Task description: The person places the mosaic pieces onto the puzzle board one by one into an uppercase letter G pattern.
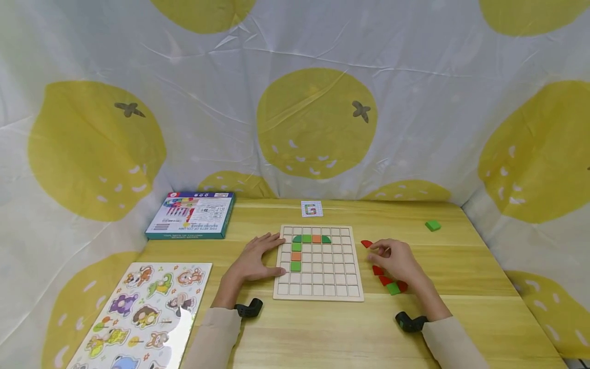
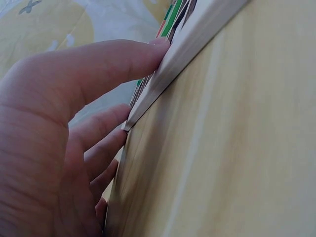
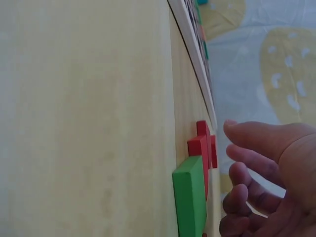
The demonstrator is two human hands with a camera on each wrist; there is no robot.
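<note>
My left hand (image 1: 257, 259) rests along the left side of a wooden grid board (image 1: 318, 292), with its thumb on the rim. Green and orange squares and green quarter-round pieces lie in the grid, in a row across the top and a column down the left. To the right of the board, my right hand (image 1: 394, 259) hovers low over the table, thumb and index finger apart, other fingers loosely bent. Its fingertips are beside a red quarter-round piece (image 1: 366, 244). Below the hand are several red pieces (image 1: 385, 280) and a green square (image 3: 189, 197).
Behind the board lies a small pattern card (image 1: 312, 208). A flat printed box (image 1: 191, 215) is at the back left, and an animal puzzle board (image 1: 152, 307) at the front left. Another green piece (image 1: 433, 225) sits at the back right. A fruit-print curtain (image 1: 318, 123) encloses the table.
</note>
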